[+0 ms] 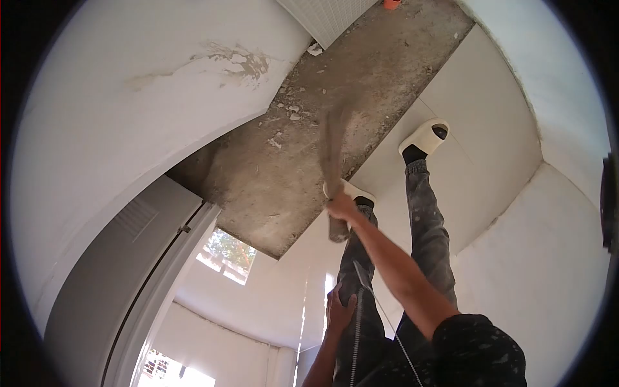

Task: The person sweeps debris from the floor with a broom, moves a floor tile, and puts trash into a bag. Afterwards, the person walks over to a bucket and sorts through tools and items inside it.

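My right hand is closed round a long grey-brown object, blurred by motion. Its far part extends over the rough bare floor, and its near end shows beside my leg, below the hand. What kind of object it is, I cannot make out. On the dark trousers near my knee rests my left hand, fingers apart and nothing visible in it. A small pale pointed piece lies over the trousers close by, with thin cords running down from it.
Pale tiles border the rough floor, where loose chips lie. My shoes are near that edge. A grey door is at left, a white ribbed panel at top, an orange object beyond. Walls rise on both sides.
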Demonstrator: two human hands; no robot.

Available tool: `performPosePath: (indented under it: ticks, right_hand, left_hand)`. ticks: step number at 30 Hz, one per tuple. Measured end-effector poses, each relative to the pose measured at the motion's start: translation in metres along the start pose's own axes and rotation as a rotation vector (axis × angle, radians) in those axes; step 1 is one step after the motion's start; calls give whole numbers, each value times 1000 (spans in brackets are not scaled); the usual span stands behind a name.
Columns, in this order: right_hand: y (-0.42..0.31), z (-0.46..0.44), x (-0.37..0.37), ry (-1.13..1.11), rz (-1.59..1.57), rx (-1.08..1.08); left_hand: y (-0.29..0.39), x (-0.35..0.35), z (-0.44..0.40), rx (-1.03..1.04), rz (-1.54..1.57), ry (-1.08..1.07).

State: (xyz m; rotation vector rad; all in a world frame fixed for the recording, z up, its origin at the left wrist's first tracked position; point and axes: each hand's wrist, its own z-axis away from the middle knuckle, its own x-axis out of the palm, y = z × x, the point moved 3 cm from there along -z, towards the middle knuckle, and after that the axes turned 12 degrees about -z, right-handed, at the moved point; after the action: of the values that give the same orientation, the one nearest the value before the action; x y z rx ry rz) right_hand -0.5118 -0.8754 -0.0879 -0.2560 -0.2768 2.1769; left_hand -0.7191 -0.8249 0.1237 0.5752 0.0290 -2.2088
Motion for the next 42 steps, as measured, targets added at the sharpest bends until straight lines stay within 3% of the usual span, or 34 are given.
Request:
performPosePath:
  ticks: [3, 5, 9, 11, 14, 16, 17, 19, 20, 21, 23, 26, 27, 29, 31, 35, 38, 40, 42]
  right_hand:
    - [-23, 40, 1, -130, -52, -14]
    - [-26, 59, -26, -24, 41, -259]
    - [-57, 13, -109, 389, -46, -212]
    - [-90, -28, -139, 241, -44, -146]
    - [-99, -43, -103, 261, 65, -181]
    - [-89, -16, -71, 238, 56, -310]
    - [-77, -10, -44, 98, -101, -448]
    - [-60, 8, 5, -35, -499, -371]
    - [-59, 18, 27, -20, -730, -150]
    - [-72, 31, 33, -25, -724, -151]
    - [-97, 69, 38, -372, -923, 75]
    - [-116, 85, 31, -445, -869, 160]
    - [-108, 69, 35, -335, -794, 97]
    - [-88, 42, 21, -326, -651, -15]
    - [-45, -1, 3, -83, 415, -765]
    - [-17, 6, -73, 135, -124, -246]
    - [-16, 34, -118, 200, -306, -82]
    - [29, -2, -126, 211, -239, -203]
    - [48, -8, -148, 238, -105, -345]
  left_hand:
    - [0, -2, -1, 10, 10, 24]
    - [-13, 6, -2, 49, -23, 65]
    - [-8, 1, -4, 11, -4, 43]
    - [-10, 4, -2, 40, 42, 92]
    - [-15, 6, -16, 68, 211, 279]
    - [31, -45, -37, 158, 234, 419]
    - [55, -72, -44, 216, 227, 484]
    - [95, -120, -59, 361, 212, 583]
    - [104, -139, -69, 429, 129, 676]
    - [108, -156, -76, 497, 45, 767]
    - [89, -175, -97, 393, 122, 843]
    - [82, -227, -119, 292, 130, 852]
    - [80, -244, -133, 255, 125, 830]
    - [78, -270, -163, 243, 11, 844]
    - [76, -287, -196, 277, 81, 852]
    - [98, -315, -228, 201, 56, 826]
    - [124, -323, -231, 280, 254, 718]
    - [147, -325, -226, 245, 105, 787]
    - [126, -316, -263, 168, 245, 732]
